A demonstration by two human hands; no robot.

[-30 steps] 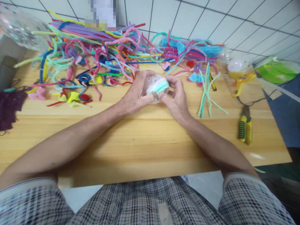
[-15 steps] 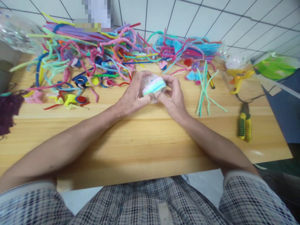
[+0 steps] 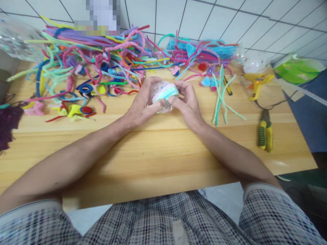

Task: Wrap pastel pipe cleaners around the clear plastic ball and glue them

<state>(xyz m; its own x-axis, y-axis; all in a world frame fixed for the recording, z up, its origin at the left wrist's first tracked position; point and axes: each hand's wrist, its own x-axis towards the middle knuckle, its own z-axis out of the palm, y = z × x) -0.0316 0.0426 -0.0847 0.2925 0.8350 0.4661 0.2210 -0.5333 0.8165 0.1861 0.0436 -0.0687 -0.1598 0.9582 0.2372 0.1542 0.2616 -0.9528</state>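
Between both hands, above the middle of the table, is a clear round ball (image 3: 166,92) with pastel bands of pink, lilac, aqua and green pipe cleaner across it. My left hand (image 3: 145,103) is wrapped round its left side, thumb pressed on the front. From the right, my right hand (image 3: 189,102) grips it with curled fingers, its thumb on the lower front of the bands. The fingertips behind the ball are partly hidden. Several mint-green pipe cleaners (image 3: 221,98) lie crossed on the table to the right of my right hand.
Heaps of coloured pipe cleaners (image 3: 84,51) line the table's back. At the right are a yellow glue gun (image 3: 257,83) with a cable, pliers (image 3: 265,132) and a yellow-black cutter (image 3: 228,86). A green package (image 3: 297,69) sits at the far right, purple fabric (image 3: 10,124) at the left edge.
The ball has turned slightly in my hands, and the right thumb has shifted a little over the bands. The whole view has moved slightly; both hands keep their hold.
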